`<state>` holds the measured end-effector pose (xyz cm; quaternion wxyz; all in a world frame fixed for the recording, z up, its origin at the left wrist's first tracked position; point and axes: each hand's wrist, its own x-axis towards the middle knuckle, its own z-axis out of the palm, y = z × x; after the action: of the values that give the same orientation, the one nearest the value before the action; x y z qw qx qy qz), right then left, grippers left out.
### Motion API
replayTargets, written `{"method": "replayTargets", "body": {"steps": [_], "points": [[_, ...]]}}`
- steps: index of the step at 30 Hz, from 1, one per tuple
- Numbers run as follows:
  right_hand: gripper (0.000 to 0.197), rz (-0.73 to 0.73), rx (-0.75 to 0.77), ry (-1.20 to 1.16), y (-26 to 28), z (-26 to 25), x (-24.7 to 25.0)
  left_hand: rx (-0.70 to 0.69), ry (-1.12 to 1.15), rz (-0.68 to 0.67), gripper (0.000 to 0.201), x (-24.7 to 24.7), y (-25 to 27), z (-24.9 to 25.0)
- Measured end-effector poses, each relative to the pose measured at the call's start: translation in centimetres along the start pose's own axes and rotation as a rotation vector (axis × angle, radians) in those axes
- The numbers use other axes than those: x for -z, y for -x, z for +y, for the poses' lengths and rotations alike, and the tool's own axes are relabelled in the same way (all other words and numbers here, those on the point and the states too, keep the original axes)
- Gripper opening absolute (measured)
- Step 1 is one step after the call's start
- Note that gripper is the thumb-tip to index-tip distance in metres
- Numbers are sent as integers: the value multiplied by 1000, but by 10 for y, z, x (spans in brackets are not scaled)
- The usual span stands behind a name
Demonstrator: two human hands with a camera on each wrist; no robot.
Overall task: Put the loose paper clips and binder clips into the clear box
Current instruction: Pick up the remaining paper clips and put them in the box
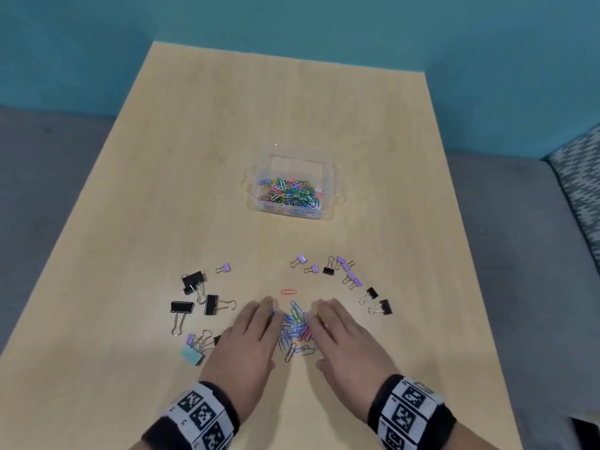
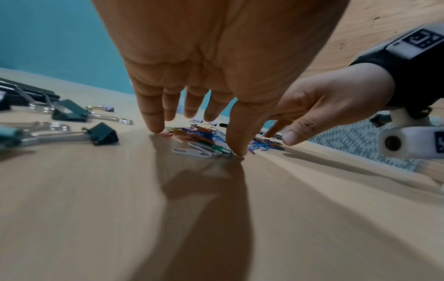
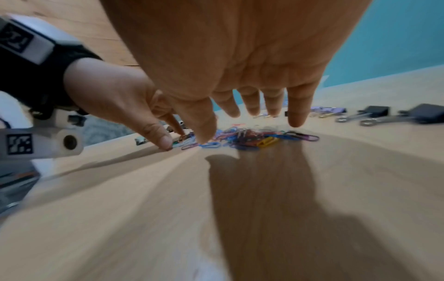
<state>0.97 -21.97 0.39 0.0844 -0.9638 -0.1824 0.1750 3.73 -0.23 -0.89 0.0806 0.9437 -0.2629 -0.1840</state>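
A pile of coloured paper clips lies on the wooden table near its front edge. My left hand and right hand flank the pile, palms down, fingers straight, fingertips on the table against the clips. From the left wrist, the left hand touches the table beside the pile. From the right wrist, the right hand hovers over the clips. One pink paper clip lies alone just beyond. The clear box, partly filled with paper clips, stands mid-table.
Black binder clips and a light blue one lie left of my hands. Purple and black binder clips are scattered to the right. A grey sofa with a patterned cushion surrounds the table.
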Motion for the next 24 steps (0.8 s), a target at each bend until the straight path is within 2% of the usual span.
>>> {"method": "replayTargets", "body": {"steps": [3, 6, 10, 15, 18, 20, 24], "points": [[86, 6, -138, -36, 7, -3, -2, 61, 6, 31, 92, 1, 1, 2], [74, 21, -132, -1, -2, -14, -5, 43, 0, 69, 84, 0, -10, 5], [73, 26, -147, -3, -18, -21, 0, 41, 17, 73, 70, 0, -22, 8], [54, 51, -148, 18, -30, -19, 6, 53, 30, 117, 62, 1, -29, 7], [63, 32, -120, 36, -37, -13, 9, 54, 31, 107, 47, 4, -33, 7], [62, -22, -98, 20, -40, -13, 15, 57, 38, 91, 40, 7, -37, 6], [68, -141, -94, -6, -44, -12, 30, 51, 40, 76, 38, 11, -43, 2]]}}
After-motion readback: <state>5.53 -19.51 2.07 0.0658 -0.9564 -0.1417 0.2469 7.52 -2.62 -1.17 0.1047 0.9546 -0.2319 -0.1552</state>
